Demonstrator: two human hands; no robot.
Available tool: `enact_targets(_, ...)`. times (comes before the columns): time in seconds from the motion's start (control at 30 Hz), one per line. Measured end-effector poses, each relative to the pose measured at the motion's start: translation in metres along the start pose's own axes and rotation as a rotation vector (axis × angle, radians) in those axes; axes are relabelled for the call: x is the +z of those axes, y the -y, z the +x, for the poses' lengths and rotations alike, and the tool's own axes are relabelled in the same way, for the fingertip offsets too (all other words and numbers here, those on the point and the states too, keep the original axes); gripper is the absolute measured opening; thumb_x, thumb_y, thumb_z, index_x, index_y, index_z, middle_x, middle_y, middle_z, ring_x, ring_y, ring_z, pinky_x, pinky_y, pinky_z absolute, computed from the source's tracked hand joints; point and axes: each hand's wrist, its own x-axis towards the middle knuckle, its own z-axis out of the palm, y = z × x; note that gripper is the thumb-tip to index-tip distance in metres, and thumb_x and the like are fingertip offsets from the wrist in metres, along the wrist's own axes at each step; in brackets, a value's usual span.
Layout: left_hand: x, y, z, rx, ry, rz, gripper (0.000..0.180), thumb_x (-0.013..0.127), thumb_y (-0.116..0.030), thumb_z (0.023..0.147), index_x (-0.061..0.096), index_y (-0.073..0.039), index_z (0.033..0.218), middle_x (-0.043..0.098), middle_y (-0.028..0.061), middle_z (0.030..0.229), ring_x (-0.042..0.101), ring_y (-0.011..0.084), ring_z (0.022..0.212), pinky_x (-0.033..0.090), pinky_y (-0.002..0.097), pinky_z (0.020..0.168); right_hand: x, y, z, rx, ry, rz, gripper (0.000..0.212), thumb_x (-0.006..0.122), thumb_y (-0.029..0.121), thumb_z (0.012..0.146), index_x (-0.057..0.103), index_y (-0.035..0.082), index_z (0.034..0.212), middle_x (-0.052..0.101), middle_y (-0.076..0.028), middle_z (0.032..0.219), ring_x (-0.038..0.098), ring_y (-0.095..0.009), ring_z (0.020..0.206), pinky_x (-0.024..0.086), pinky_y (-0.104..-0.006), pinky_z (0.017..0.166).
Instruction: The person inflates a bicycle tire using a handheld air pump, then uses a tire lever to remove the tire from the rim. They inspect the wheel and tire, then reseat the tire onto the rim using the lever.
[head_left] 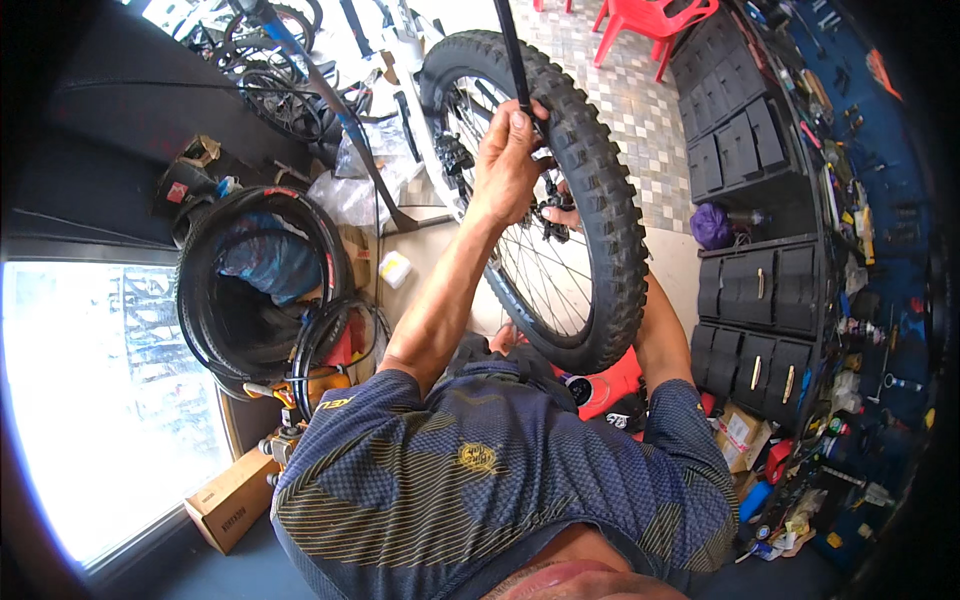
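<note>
A bicycle wheel (590, 290) with a wide knobbly black tyre stands upright before me, mounted in a white bike frame (425, 130). Near its hub, my left hand (505, 170) is closed, pinching a long thin black strap (512, 50) that runs up out of view. My right arm passes round the right side of the tyre. Seen past the spokes, the fingers of my right hand (565, 215) are closed about a small black mechanism that looks like a rear derailleur (552, 208); the rest of that hand is hidden by the wheel.
A blue and dark stand leg (345, 110) slopes down left of the bike. Stacked tyres (190, 290) and a cardboard box (232, 500) lie left. Black drawers (755, 285) and a tool wall (895, 250) line the right. Behind are a red chair (650, 25) and other bikes (275, 90).
</note>
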Motion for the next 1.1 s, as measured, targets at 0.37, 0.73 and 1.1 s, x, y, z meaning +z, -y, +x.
enact_targets(0.37, 0.006, -0.048, 0.024, 0.059, -0.103, -0.004, 0.029, 0.043, -0.045, 0.107, 0.052, -0.018, 0.112, 0.061, 0.0010, 0.098, 0.060, 0.0175, 0.090, 0.054, 0.0360, 0.070, 0.005, 0.004, -0.011, 0.003, 0.008, 0.002, 0.059, 0.067, 0.025, 0.094, 0.046, -0.002, 0.142, 0.064, -0.013, 0.124, 0.065, -0.016, 0.100, 0.053, -0.0303, 0.087)
enact_targets(0.73, 0.016, -0.048, 0.033, 0.048, -0.158, 0.028, 0.029, 0.042, -0.046, 0.107, 0.052, -0.019, 0.111, 0.060, -0.0003, 0.097, 0.059, 0.0150, 0.082, 0.053, 0.0331, 0.068, 0.002, 0.005, -0.021, 0.024, 0.041, -0.014, 0.061, 0.067, 0.026, 0.094, 0.046, -0.002, 0.143, 0.064, -0.013, 0.123, 0.065, -0.016, 0.100, 0.053, -0.0302, 0.087)
enact_targets(1.1, 0.013, -0.053, 0.033, -0.005, -0.150, 0.001, 0.031, 0.044, -0.048, 0.106, 0.052, -0.019, 0.112, 0.060, 0.0044, 0.097, 0.060, 0.0198, 0.085, 0.054, 0.0389, 0.071, -0.018, 0.022, -0.126, 0.008, -0.057, 0.168, 0.066, 0.068, 0.034, 0.093, 0.046, -0.003, 0.142, 0.065, -0.015, 0.121, 0.065, -0.018, 0.098, 0.053, -0.0315, 0.086)
